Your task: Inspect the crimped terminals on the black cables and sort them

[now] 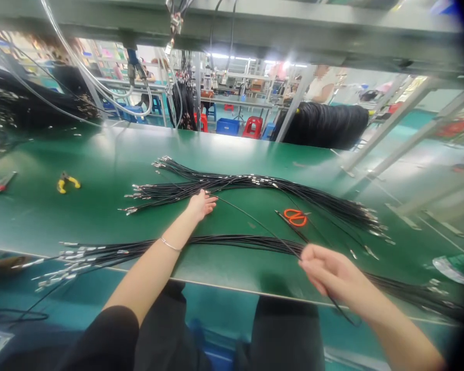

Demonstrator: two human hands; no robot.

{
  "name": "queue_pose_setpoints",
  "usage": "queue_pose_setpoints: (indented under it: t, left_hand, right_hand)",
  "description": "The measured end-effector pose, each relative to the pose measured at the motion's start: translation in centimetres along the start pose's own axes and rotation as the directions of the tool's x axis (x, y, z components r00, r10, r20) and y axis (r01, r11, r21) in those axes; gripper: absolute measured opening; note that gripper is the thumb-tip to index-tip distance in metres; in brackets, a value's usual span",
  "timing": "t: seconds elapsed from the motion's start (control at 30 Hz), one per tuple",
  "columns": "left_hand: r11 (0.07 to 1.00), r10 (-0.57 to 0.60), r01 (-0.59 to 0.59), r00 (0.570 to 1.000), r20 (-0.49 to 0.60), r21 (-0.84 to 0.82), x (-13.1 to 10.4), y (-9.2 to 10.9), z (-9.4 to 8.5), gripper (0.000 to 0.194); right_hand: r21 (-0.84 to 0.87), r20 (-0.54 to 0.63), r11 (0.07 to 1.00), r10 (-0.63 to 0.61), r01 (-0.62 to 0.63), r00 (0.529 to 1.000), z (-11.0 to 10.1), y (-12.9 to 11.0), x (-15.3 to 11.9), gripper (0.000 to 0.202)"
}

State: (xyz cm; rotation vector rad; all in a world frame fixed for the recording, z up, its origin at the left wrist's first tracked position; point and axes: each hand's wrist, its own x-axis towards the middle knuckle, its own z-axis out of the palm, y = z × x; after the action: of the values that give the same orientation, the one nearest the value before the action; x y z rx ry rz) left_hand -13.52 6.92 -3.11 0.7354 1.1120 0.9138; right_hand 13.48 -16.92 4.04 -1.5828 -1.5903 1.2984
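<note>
My left hand (203,205) reaches to the near edge of a bundle of black cables (232,182), thumb and forefinger pinched on the end of a single black cable (251,218). That cable runs slantwise down to my right hand (325,269), whose fingers are closed around it, and its tail hangs past the table's front edge. A second bundle of black cables (232,239) with silvery ends lies along the front, passing beneath my left forearm. Orange-handled scissors (295,217) rest between the two bundles, right of centre.
Yellow-handled cutters (67,183) and a red-handled tool (2,184) lie at the left of the green table (100,216). Metal posts stand at the right. Behind the table are a thick black cable coil (325,126), hanging cables, stools and a person (321,87).
</note>
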Motion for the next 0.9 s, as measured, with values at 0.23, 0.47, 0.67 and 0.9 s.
queue_pose_setpoints:
  t: [0.23,0.47,0.67,0.9]
  left_hand:
    - [0.991,-0.097,0.057,0.925,0.368,0.118,-1.6,-1.1,1.5,0.018]
    - [0.983,-0.029,-0.092,0.779,0.626,0.159,-3.9,-1.1,2.3,0.032]
    - [0.986,-0.022,-0.079,0.803,0.595,0.144,-2.9,-1.7,2.4,0.025]
    - [0.972,-0.081,-0.072,0.793,0.604,0.225,-3.5,-1.8,2.5,0.039]
  right_hand:
    - [-0.218,0.485,0.976,0.103,0.006,0.868,3.6,-0.4,-4.5,0.030]
    - [-0.595,-0.424,0.765,-0.038,-0.246,0.905,-4.9,3.4,6.1,0.051]
    - [-0.568,-0.181,0.815,0.009,-0.112,0.983,-5.5,4.5,9.7,0.035]
    - [-0.108,0.077,0.994,0.028,-0.019,0.997,-4.3,0.4,10.5,0.034]
